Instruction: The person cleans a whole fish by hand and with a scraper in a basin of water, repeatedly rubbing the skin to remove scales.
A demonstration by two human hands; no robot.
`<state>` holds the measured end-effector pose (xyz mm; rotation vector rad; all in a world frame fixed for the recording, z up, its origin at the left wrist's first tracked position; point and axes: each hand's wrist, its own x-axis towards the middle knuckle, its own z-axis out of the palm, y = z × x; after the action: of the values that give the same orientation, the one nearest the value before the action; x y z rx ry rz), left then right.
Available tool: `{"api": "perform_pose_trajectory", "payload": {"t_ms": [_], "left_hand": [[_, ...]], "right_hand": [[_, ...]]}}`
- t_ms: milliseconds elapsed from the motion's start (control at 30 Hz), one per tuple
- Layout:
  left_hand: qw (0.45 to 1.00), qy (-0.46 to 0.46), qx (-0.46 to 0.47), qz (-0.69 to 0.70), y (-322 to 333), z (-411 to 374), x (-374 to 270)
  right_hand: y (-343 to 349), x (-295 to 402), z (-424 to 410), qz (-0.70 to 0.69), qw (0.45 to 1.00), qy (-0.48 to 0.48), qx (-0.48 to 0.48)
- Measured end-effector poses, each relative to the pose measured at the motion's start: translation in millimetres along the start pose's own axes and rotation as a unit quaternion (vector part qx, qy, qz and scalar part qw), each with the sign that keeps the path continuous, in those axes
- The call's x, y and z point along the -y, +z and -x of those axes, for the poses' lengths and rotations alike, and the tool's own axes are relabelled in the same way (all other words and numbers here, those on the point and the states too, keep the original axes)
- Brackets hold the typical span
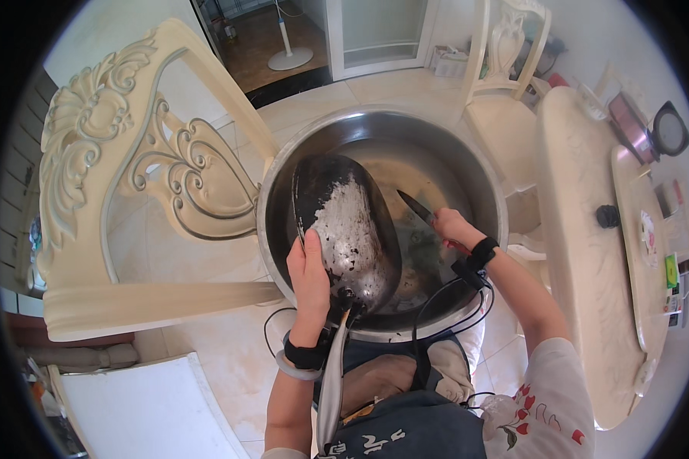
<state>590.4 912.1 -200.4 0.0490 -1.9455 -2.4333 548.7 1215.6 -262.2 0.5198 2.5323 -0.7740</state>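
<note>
A large round metal basin [377,119] stands in front of me with shallow, murky water in it. My left hand [310,278] grips the rim of a metal pan [353,229], tilted on its side over the basin. The pan's surface is part blackened, part bare silvery metal with dark flecks; its long metal handle [334,378] points down towards my lap. In my right hand [456,229], over the basin's right side, is a knife [414,205] with a dark blade pointing up and left, apart from the pan. Part of a red handle shows below my fingers.
A carved cream chair [189,291] stands close on the left, another chair [502,126] at the upper right. The long cream table [580,229] on the right holds a pink pot [631,126]. A black cable [416,321] hangs by my right wrist. A white board [149,407] lies lower left.
</note>
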Motion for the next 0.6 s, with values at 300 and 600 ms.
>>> {"api": "perform_pose_trajectory", "payload": {"t_ms": [300, 600], "left_hand": [[0.998, -0.052, 0.041, 0.001, -1.8, 11.8, -18.7], [0.977, -0.191, 0.09, -0.036, -18.7, 2.1, -33.5]], "right_hand": [[52.7, 12.5, -27.5, 0.186, 0.974, -0.123, 0.04], [43.8, -18.0, -43.4, 0.319, 0.917, -0.18, 0.159]]}}
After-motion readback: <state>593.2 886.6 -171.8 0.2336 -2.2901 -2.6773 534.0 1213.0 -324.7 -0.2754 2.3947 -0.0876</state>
